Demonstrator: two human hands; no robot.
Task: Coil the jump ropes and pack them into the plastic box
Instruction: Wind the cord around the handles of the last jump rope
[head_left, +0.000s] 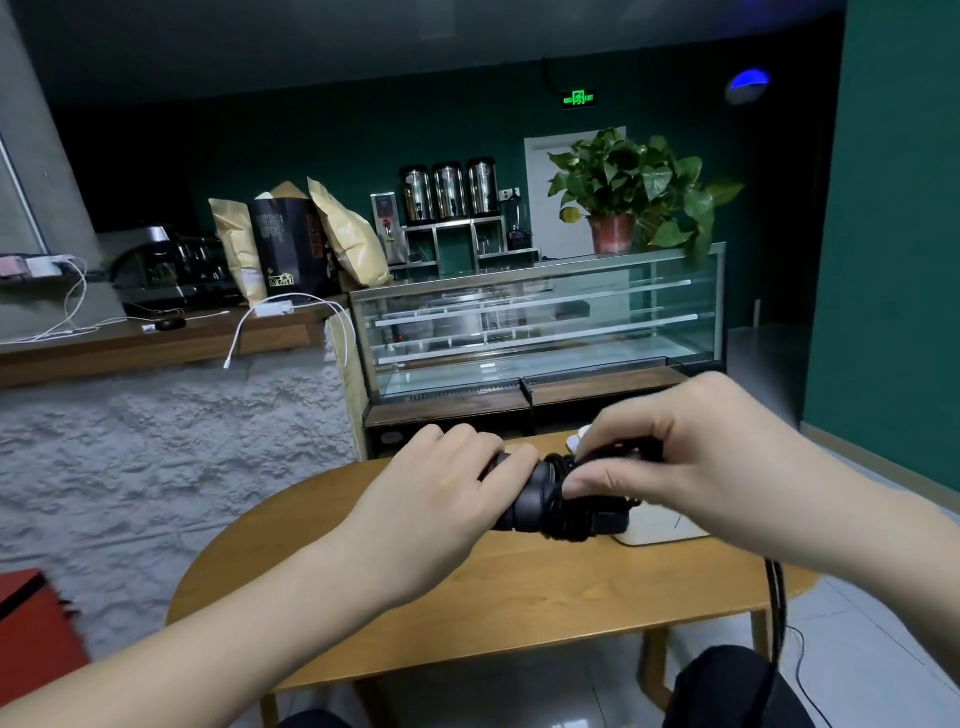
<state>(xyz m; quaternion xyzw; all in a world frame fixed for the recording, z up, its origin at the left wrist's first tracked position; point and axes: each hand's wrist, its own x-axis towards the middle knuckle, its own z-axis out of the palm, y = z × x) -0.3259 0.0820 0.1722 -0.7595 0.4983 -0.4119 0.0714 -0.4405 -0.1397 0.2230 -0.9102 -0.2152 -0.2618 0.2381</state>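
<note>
- Gripping the dark handles (524, 501) of a jump rope, the left hand (441, 499) had its fingers curled over their near end, above a wooden table (363, 582).
- The right hand (675, 457) pinched the black cord (566, 499) wound round the handles, thumb below and fingers curled on top; the bundle lay between the two hands, partly hidden by them.
- A loose length of the same cord (776, 613) hung down past the right forearm, off the table's edge.
- Just behind the bundle, a pale flat thing (665, 525) lay on the table; whether it was the plastic box or its lid could not be told.
- A small white object (576, 439) showed past the right fingers, too hidden to name.
- Beyond the table stood a glass display case (540, 327) with a potted plant (634, 192) on top.
- To the left, a counter (156, 343) carried paper bags (296, 239) and white cables (291, 312).
</note>
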